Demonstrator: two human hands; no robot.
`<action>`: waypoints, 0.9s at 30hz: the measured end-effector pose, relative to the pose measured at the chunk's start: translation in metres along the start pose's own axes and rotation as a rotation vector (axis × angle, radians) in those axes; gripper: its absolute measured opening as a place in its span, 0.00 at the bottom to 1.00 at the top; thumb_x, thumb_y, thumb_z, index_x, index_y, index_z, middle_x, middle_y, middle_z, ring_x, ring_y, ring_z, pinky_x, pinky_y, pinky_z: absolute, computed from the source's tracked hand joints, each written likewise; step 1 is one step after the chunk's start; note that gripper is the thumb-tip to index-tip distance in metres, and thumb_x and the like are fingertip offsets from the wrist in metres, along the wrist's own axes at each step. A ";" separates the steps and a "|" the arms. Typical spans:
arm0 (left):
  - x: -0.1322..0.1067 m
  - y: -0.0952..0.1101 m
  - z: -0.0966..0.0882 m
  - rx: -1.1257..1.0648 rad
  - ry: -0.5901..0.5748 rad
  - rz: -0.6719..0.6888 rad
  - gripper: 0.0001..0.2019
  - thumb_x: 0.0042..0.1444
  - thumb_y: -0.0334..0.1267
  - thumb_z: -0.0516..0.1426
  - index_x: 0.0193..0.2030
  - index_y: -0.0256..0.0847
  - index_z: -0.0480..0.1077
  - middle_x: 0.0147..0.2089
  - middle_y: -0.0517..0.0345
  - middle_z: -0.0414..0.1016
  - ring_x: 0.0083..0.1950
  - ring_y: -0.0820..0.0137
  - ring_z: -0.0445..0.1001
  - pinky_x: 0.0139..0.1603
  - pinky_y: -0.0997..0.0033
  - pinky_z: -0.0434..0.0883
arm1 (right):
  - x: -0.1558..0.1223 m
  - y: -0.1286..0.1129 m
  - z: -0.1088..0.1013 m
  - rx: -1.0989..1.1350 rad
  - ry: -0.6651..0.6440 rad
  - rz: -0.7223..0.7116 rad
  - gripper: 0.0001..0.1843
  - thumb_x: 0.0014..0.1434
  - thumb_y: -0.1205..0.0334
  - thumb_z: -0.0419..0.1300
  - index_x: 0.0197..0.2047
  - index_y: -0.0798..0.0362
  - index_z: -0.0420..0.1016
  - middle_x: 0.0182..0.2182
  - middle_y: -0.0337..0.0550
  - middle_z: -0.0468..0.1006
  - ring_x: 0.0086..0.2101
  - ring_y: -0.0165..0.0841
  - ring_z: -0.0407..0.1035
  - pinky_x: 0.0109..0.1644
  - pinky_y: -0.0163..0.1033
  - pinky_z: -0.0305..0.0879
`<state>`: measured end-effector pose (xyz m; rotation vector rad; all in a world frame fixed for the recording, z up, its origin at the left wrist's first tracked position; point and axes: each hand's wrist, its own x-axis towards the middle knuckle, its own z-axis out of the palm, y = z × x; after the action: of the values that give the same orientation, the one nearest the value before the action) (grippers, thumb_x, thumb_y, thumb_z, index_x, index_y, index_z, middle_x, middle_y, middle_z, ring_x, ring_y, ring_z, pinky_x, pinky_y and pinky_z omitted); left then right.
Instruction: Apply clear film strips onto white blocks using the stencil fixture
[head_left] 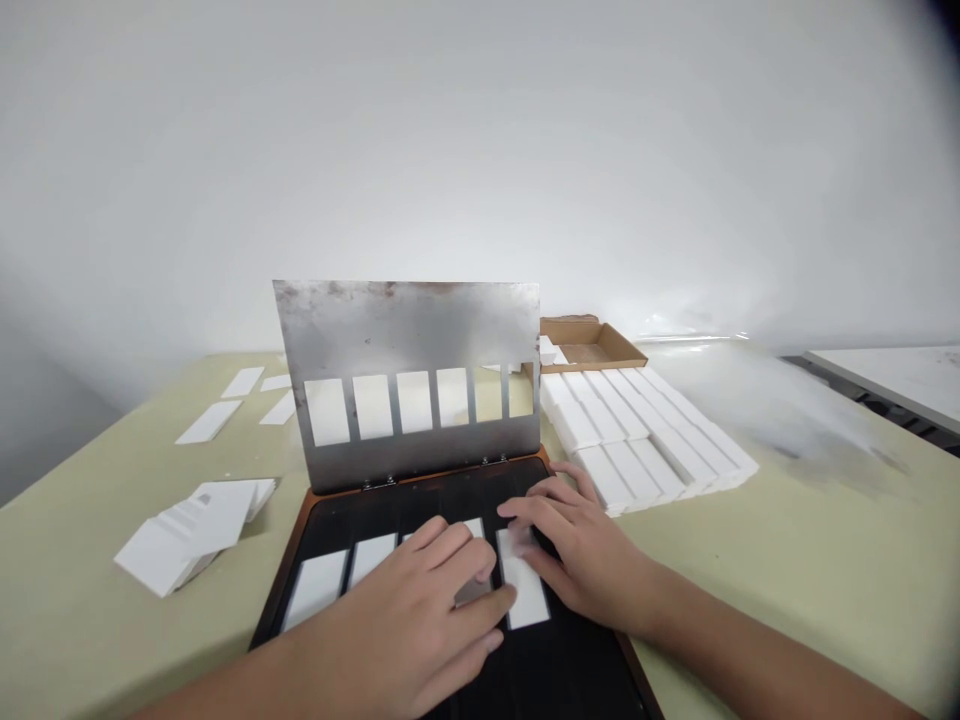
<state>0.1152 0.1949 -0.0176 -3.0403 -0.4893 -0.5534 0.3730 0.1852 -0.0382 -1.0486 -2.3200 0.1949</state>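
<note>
A black tray (pixel 525 670) with a brown rim lies before me, its metal frame lid (pixel 416 325) with rectangular cut-outs standing up at the back. White cards (pixel 319 585) lie in a row on the tray. My left hand (pixel 420 620) is over the middle of the row, fingers bent but apart, hiding part of those cards. At the row's right end, my right hand (pixel 577 545) has its fingers spread and the tips at the upper part of a white card (pixel 525 590). Those tips are somewhat blurred.
A loose pile of white cards (pixel 199 530) is on the left, with several single cards (pixel 210 422) behind it. Neat rows of stacked white cards (pixel 645 435) fill the right side. Behind them stands an open cardboard box (pixel 619 350). The table (pixel 810 570) is yellowish.
</note>
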 end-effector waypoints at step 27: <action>0.001 -0.002 -0.001 -0.098 -0.025 -0.056 0.13 0.72 0.38 0.56 0.60 0.46 0.75 0.62 0.39 0.69 0.60 0.49 0.70 0.57 0.48 0.70 | -0.001 0.000 -0.013 -0.084 -0.104 -0.245 0.07 0.73 0.66 0.59 0.42 0.52 0.79 0.36 0.38 0.81 0.46 0.35 0.71 0.69 0.51 0.58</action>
<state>0.1156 0.1969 -0.0160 -3.1382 -0.5673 -0.5585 0.3815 0.1832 -0.0279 -0.7994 -2.5450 0.0574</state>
